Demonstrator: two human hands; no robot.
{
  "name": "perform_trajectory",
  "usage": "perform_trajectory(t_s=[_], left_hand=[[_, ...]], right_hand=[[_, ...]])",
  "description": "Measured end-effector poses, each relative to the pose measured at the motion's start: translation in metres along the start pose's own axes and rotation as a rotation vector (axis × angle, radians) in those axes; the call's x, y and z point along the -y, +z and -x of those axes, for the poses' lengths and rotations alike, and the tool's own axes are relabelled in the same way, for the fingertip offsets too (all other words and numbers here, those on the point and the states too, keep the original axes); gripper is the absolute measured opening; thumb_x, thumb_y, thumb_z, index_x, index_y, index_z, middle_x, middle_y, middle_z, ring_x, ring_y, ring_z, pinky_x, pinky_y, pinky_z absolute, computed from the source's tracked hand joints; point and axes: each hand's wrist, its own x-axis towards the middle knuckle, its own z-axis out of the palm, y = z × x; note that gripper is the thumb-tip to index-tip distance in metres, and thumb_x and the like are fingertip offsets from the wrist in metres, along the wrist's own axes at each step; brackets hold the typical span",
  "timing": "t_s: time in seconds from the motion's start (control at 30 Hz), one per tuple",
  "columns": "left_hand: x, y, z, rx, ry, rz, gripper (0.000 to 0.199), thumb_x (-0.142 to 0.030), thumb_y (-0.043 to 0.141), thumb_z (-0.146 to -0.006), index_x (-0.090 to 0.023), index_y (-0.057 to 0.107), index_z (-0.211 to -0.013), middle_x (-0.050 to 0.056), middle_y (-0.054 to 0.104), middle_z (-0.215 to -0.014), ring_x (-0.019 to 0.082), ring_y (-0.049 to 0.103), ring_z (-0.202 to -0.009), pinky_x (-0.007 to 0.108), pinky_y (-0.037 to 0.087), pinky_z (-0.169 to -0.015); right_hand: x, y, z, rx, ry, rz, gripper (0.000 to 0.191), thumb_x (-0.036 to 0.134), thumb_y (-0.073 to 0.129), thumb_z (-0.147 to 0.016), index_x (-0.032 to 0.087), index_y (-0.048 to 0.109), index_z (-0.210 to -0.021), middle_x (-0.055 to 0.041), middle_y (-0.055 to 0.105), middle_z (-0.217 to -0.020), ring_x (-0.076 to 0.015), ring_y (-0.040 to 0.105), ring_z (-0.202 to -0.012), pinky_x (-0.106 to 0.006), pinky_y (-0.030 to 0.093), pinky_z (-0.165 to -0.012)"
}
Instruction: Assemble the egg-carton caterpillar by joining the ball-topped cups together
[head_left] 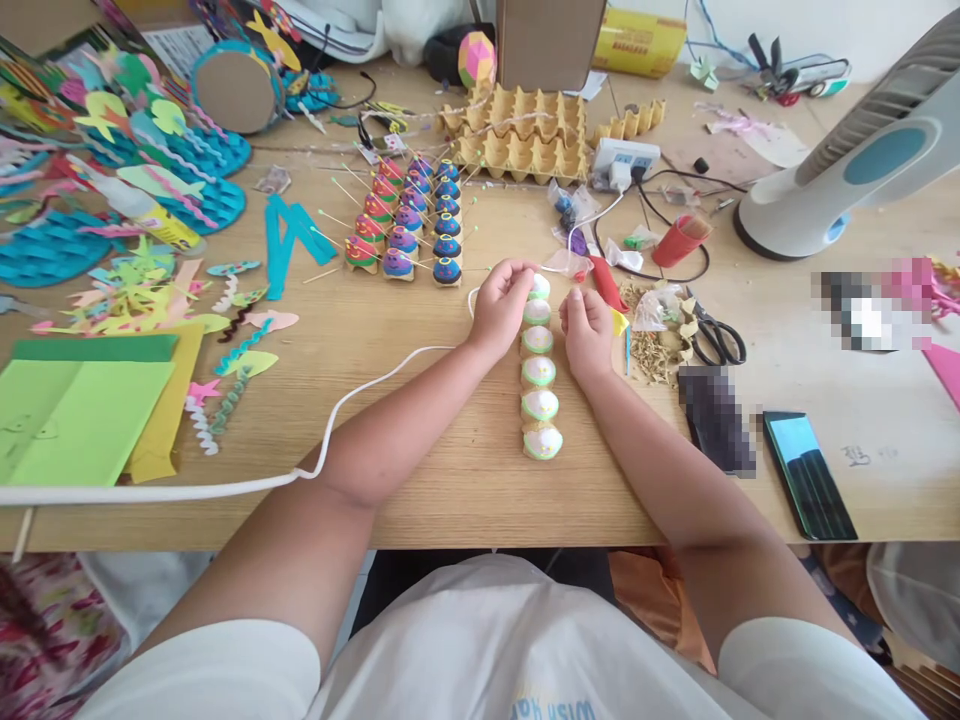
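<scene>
The white-topped row (538,373) lies between our curled left hand (501,308) and right hand (589,335) – likely for two-sided reach; whether either grasps anything, we cannot tell.

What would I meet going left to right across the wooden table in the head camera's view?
Light green paper sheet, blue paper strips, row of blue-painted egg-carton cups, bare left hand, row of white cups with green rims, bare right hand, black-handled scissors, dark rectangular phone.
</scene>
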Motion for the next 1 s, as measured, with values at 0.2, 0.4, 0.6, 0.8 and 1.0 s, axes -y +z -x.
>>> perform_trajectory(t_s=[0.2, 0.4, 0.6, 0.8, 1.0], left_hand=[[0.008, -0.014, 0.003, 0.059, 0.156, -0.117, 0.014, -0.025, 0.066, -0.105, -0.029, 0.078, -0.097, 0.0, 0.08, -0.098, 0.019, 0.07, -0.094, 0.029, 0.055, -0.094], [0.026, -0.021, -0.008, 0.155, 0.27, -0.144, 0.023, -0.05, 0.072, -0.102, -0.028, 0.077, -0.103, 0.001, 0.08, -0.1, 0.018, 0.071, -0.093, 0.029, 0.056, -0.092], [0.035, -0.02, -0.013, 0.21, 0.361, -0.17, 0.034, -0.058, 0.073, -0.101, -0.025, 0.079, -0.106, 0.001, 0.082, -0.101, 0.016, 0.072, -0.092, 0.028, 0.057, -0.089], [0.033, -0.021, -0.009, 0.245, 0.398, -0.254, 0.035, -0.057, 0.072, -0.104, -0.023, 0.082, -0.107, 0.003, 0.081, -0.1, 0.016, 0.069, -0.088, 0.028, 0.055, -0.083], [0.033, -0.021, -0.009, 0.199, 0.421, -0.258, 0.029, -0.049, 0.072, -0.105, -0.022, 0.083, -0.104, 0.004, 0.081, -0.102, 0.015, 0.065, -0.085, 0.028, 0.052, -0.081]], right_hand=[[0.003, 0.002, -0.002, -0.064, -0.103, -0.024, 0.05, 0.076, 0.071, -0.095, 0.027, 0.062, -0.087, 0.0026, 0.056, -0.078, -0.0162, 0.049, -0.073, -0.035, 0.046, -0.072], [0.002, 0.0, -0.006, -0.04, -0.166, -0.023, 0.05, 0.075, 0.075, -0.095, 0.026, 0.068, -0.092, 0.0008, 0.066, -0.084, -0.0158, 0.055, -0.076, -0.034, 0.048, -0.072], [0.001, -0.005, -0.007, 0.004, -0.208, 0.077, 0.068, 0.09, 0.058, -0.096, 0.024, 0.068, -0.084, 0.0016, 0.059, -0.073, -0.0147, 0.051, -0.07, -0.035, 0.045, -0.07], [-0.001, -0.006, -0.008, 0.024, -0.213, 0.094, 0.071, 0.091, 0.052, -0.099, 0.025, 0.064, -0.076, 0.0011, 0.057, -0.07, -0.0153, 0.052, -0.07, -0.035, 0.047, -0.071], [-0.003, -0.004, -0.01, 0.026, -0.168, -0.062, 0.064, 0.089, 0.076, -0.084, 0.025, 0.07, -0.091, -0.0006, 0.067, -0.085, -0.0164, 0.057, -0.078, -0.034, 0.049, -0.073]])
